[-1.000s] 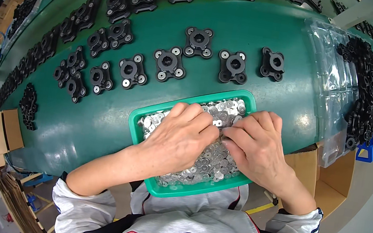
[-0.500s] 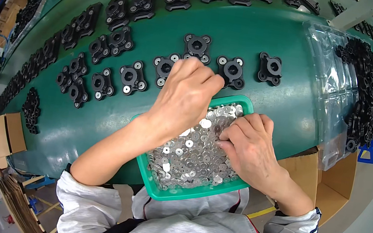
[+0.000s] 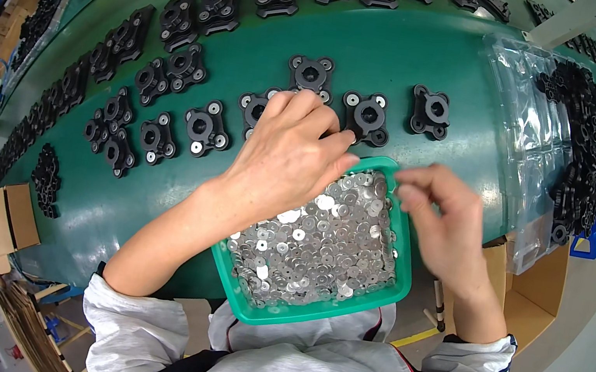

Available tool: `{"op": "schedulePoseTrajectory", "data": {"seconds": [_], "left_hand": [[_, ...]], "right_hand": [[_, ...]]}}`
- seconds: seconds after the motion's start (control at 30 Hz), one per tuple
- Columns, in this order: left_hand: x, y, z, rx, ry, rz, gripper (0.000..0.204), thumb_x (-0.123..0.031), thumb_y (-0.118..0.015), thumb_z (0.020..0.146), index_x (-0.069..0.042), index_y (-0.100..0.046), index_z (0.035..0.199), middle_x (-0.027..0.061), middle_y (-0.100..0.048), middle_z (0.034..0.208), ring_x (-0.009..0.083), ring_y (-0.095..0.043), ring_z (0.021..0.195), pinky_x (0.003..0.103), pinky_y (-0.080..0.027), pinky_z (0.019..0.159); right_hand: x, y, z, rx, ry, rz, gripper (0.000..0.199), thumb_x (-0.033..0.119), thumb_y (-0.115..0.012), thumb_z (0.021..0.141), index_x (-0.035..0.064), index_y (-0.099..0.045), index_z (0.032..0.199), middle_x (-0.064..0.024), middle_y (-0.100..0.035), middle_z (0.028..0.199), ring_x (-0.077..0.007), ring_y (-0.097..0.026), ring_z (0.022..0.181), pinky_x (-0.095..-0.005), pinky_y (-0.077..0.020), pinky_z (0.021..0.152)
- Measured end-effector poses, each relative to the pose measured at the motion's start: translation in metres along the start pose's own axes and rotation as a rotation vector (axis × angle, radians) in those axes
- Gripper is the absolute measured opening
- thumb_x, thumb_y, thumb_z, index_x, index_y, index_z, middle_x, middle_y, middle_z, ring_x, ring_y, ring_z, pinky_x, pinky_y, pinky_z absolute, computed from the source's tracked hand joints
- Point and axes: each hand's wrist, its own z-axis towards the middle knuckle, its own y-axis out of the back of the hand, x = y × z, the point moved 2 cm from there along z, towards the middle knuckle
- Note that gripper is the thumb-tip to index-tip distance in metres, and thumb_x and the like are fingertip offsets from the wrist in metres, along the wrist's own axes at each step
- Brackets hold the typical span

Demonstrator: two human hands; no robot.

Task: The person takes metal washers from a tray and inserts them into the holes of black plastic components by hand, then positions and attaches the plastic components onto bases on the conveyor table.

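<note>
Left hand (image 3: pixel 291 157) reaching over black bracket (image 3: pixel 257 108), fingers curled (contents hidden). Right hand (image 3: pixel 445 226) pinching something unseen beside green tray (image 3: pixel 403 239). Risk: washers (image 3: pixel 320 241) slipping, scattering across table (image 3: pixel 384 51).

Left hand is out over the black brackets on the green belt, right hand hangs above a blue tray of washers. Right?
Not quite: the tray is green, not blue, as the head view shows. The left hand does reach over the black brackets on the green belt, and the right hand hangs over the washers.
</note>
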Motion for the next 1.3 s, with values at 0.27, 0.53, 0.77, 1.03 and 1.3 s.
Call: {"op": "schedulePoseTrajectory", "data": {"seconds": [0.27, 0.53, 0.77, 1.03, 1.3], "left_hand": [[-0.012, 0.003, -0.016, 0.006, 0.016, 0.054, 0.053, -0.045, -0.071, 0.083, -0.007, -0.067, 0.12, 0.0079, -0.061, 0.114, 0.0277, -0.052, 0.106, 0.046, -0.036, 0.1], [-0.014, 0.003, -0.015, 0.066, 0.033, 0.085, 0.058, -0.047, -0.071, 0.083, -0.007, -0.064, 0.124, 0.011, -0.058, 0.122, 0.0286, -0.052, 0.107, 0.046, -0.036, 0.1], [-0.016, 0.002, -0.017, 0.095, 0.046, 0.097, 0.062, -0.048, -0.07, 0.083, -0.007, -0.062, 0.128, 0.0123, -0.057, 0.124, 0.0291, -0.051, 0.108, 0.046, -0.035, 0.101], [-0.018, -0.001, -0.016, 0.043, 0.032, 0.124, 0.065, -0.052, -0.069, 0.083, -0.002, -0.063, 0.124, 0.0127, -0.057, 0.113, 0.0268, -0.049, 0.104, 0.043, -0.035, 0.099], [-0.017, -0.002, -0.016, 0.034, 0.008, 0.123, 0.066, -0.052, -0.069, 0.084, -0.002, -0.062, 0.126, 0.0133, -0.057, 0.114, 0.0276, -0.049, 0.104, 0.043, -0.035, 0.1]], "right_hand": [[-0.015, 0.002, 0.039, -0.092, -0.086, 0.088, 0.017, -0.005, -0.068, 0.084, -0.0042, -0.07, 0.1, -0.0087, -0.07, 0.082, -0.0156, -0.058, 0.065, -0.0263, -0.0473, 0.061], [-0.01, -0.004, 0.05, -0.091, 0.054, -0.143, 0.013, -0.005, -0.069, 0.083, -0.0019, -0.072, 0.096, -0.0053, -0.067, 0.08, -0.0143, -0.056, 0.064, -0.0266, -0.0468, 0.062], [-0.014, -0.01, 0.055, -0.101, 0.06, -0.243, 0.013, -0.006, -0.071, 0.082, -0.0001, -0.073, 0.093, -0.0041, -0.064, 0.079, -0.0131, -0.054, 0.066, -0.0261, -0.0462, 0.063], [-0.014, -0.007, 0.041, -0.12, 0.266, -0.425, 0.014, 0.006, -0.073, 0.084, 0.0039, -0.074, 0.097, -0.0053, -0.062, 0.085, -0.0194, -0.055, 0.07, -0.0321, -0.0457, 0.066], [-0.005, -0.009, 0.025, -0.067, 0.337, -0.803, 0.025, 0.024, -0.07, 0.09, 0.0101, -0.074, 0.111, -0.005, -0.06, 0.104, -0.0224, -0.055, 0.09, -0.0355, -0.0423, 0.082]]}}
